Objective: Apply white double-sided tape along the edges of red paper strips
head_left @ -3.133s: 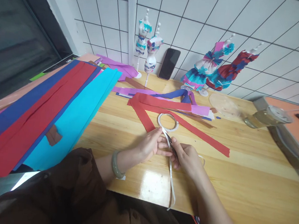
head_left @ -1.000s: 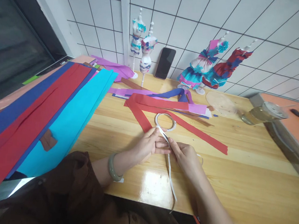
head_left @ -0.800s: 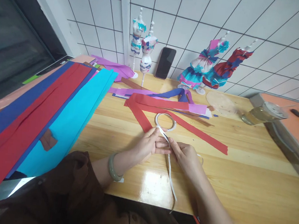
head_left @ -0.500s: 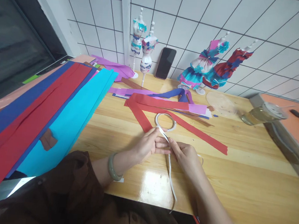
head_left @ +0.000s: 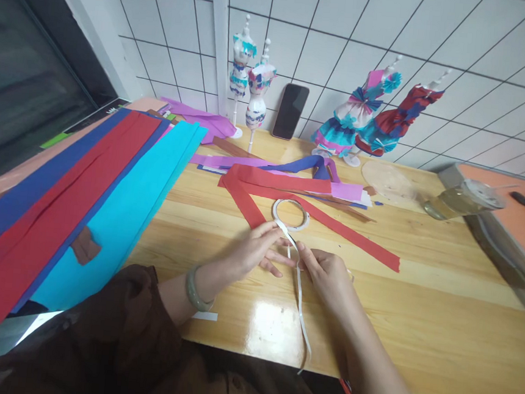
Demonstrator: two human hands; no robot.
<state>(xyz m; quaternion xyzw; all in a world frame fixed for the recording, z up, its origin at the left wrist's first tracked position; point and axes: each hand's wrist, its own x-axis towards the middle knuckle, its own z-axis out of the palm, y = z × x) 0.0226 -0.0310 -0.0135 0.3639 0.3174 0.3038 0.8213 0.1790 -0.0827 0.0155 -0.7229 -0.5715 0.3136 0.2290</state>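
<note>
Hanging between the left hand (head_left: 254, 249) and right hand (head_left: 330, 274), a narrow, flat white strip (head_left: 300, 298): left pinches it, right's grip unclear.

Bright, diffuse light over the counter (head_left: 416, 327); white glare at lower centre washes out its grain. Upper left and lower left corners are dark. Wide-angle distortion slants the lines of the wall (head_left: 481, 63) at upper right; fine detail is soft.

A tiled white wall (head_left: 468, 49) rises behind the table (head_left: 416, 333) — glossy wood.
</note>
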